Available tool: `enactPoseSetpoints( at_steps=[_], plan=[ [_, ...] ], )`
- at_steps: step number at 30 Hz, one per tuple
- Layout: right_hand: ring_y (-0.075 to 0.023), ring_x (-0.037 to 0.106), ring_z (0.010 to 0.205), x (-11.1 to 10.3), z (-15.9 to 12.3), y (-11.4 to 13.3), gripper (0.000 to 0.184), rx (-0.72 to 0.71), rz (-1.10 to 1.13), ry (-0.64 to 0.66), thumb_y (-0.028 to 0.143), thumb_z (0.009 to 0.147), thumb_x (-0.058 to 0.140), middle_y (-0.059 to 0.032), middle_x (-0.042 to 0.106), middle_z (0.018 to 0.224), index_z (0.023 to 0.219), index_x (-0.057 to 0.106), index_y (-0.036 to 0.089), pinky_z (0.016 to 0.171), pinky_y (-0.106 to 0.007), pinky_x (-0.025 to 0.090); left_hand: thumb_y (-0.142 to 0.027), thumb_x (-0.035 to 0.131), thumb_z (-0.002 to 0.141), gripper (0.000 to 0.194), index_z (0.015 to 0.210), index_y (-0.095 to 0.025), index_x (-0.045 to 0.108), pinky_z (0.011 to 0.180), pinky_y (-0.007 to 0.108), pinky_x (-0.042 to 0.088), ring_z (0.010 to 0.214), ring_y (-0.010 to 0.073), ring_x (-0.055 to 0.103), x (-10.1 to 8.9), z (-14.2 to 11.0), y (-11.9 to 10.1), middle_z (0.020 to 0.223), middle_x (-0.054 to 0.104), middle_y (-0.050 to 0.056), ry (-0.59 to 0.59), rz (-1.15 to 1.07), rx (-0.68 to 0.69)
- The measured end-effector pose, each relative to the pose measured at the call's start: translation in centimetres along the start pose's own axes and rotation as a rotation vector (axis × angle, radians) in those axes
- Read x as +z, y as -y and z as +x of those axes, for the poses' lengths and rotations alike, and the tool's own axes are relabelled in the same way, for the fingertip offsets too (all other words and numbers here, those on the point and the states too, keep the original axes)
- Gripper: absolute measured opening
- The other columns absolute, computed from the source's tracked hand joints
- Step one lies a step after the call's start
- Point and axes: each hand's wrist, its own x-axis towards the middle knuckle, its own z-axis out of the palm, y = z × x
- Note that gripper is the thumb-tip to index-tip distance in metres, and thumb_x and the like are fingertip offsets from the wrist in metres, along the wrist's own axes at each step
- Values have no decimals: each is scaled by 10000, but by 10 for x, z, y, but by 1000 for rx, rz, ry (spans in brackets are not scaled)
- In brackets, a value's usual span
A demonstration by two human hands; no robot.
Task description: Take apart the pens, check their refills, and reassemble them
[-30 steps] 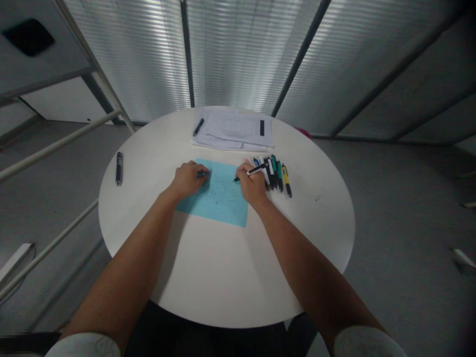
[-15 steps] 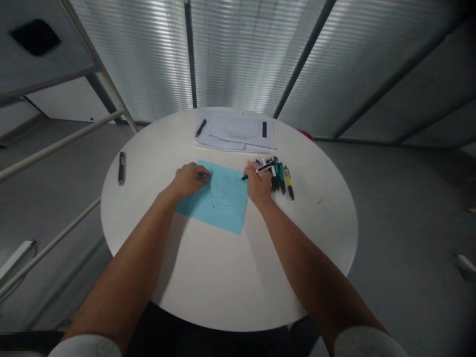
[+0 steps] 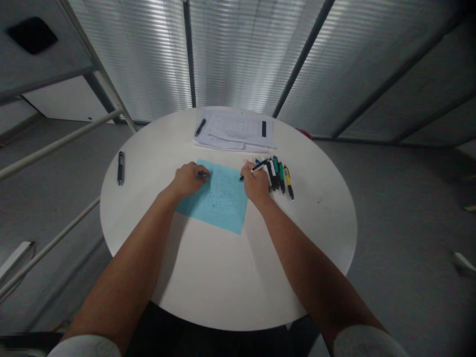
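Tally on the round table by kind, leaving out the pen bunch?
Loose black pens: 2
White-and-black pen in right hand: 1
Light-blue paper sheet: 1
Stack of white paper: 1
Total: 5
Dark item in left hand: unclear, not counted

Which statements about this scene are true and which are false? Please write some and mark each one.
1. The right hand holds a black-and-white pen. True.
2. The blue sheet of paper lies on a square table. False: the white table is round.
3. A single black pen lies apart, toward the table's left side. True.
4. A yellow-and-black pen lies on the stack of white papers. False: the yellow-and-black pen lies with the bunch of pens beside the right hand.
5. The left hand rests at the blue sheet's edge. True.
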Motion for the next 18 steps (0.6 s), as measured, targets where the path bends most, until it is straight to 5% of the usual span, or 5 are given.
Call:
enactPoseSetpoints(
  at_steps=[8,18],
  plan=[
    [-228,632,664,-4,4,2,471,120,-213,-40,418,926,346,-86,608,573,580,575,193,630,-315,429,-305,607,818,283,1046,-242,762,876,387,473,916,234,629,-2,-2,-2,1049,674,99,1,0,-6],
    [-163,582,698,-2,-3,0,267,-197,58,-155,348,933,411,-4,615,703,761,574,224,713,-291,444,-305,606,813,291,1046,-228,762,873,386,481,895,232,629,-2,-1,0,1032,674,101,2,8,13]
  ],
)
